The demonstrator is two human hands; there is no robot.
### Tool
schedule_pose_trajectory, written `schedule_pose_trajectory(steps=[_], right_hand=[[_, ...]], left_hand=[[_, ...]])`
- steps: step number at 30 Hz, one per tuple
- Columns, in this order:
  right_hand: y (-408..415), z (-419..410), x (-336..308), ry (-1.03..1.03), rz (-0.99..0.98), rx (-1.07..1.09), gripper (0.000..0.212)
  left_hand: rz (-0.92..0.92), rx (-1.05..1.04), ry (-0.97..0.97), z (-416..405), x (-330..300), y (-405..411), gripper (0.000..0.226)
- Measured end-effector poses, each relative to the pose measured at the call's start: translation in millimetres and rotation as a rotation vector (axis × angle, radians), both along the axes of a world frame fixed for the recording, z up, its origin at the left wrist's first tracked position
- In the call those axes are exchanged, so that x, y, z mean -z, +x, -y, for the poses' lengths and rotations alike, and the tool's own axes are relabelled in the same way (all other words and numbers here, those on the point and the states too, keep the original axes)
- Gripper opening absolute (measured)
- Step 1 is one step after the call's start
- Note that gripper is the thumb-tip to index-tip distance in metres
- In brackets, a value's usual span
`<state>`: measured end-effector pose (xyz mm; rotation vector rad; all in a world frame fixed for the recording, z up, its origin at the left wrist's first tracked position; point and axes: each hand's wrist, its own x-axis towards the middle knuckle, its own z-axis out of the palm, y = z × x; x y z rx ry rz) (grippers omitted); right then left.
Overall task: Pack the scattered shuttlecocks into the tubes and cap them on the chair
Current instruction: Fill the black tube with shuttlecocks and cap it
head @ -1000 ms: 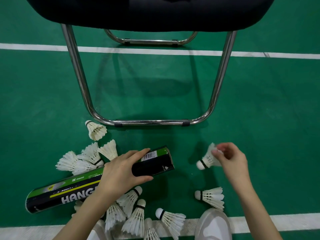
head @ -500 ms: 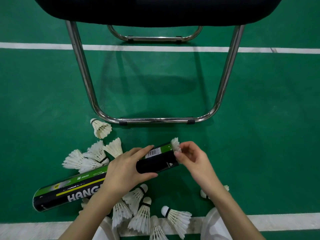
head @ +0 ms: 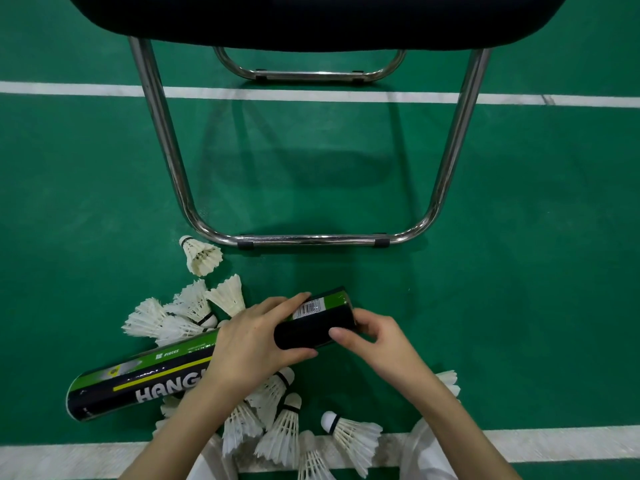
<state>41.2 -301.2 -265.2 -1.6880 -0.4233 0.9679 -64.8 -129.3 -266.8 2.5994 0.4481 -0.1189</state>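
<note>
A long black and green shuttlecock tube (head: 166,368) lies slanted just above the green floor, its open end pointing up and right. My left hand (head: 252,344) grips it around the middle. My right hand (head: 377,344) is at the open end, thumb on the black wall and fingers curled over the mouth; no shuttlecock shows there. White feather shuttlecocks lie scattered: one alone (head: 201,256) by the chair leg, a cluster (head: 180,313) left of the tube, several more (head: 277,424) under my left wrist, and one (head: 448,381) behind my right forearm.
The black chair seat (head: 311,19) fills the top edge, above its chrome frame (head: 311,240) resting on the floor just beyond the tube. White court lines cross the floor far and near. My white shoes (head: 426,455) sit at the bottom edge.
My right hand carried a shuttlecock from the floor on the right to the tube's open end; the shuttlecock is no longer visible. My left hand kept hold of the tube.
</note>
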Motion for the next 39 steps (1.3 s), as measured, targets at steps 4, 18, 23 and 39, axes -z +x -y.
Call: schedule_pose_trajectory(steps=[4, 18, 23, 39], right_hand=[[11.0, 24.1, 1.0, -0.053, 0.135, 0.217, 0.012], [-2.0, 127.6, 47.2, -0.779, 0.357, 0.242, 0.032], [-8.8, 126.0, 48.2, -0.763, 0.259, 0.440, 0.051], [-1.1, 69.5, 15.0, -0.157, 0.061, 0.512, 0.053]], left_hand=[[-0.010, -0.010, 0.004, -1.6, 0.7, -2.0, 0.078], [0.022, 0.015, 0.064, 0.0, 2.4, -3.1, 0.076], [0.022, 0.029, 0.069, 0.6, 3.1, -4.5, 0.076], [0.024, 0.059, 0.153, 4.1, 8.2, -3.3, 0.079]])
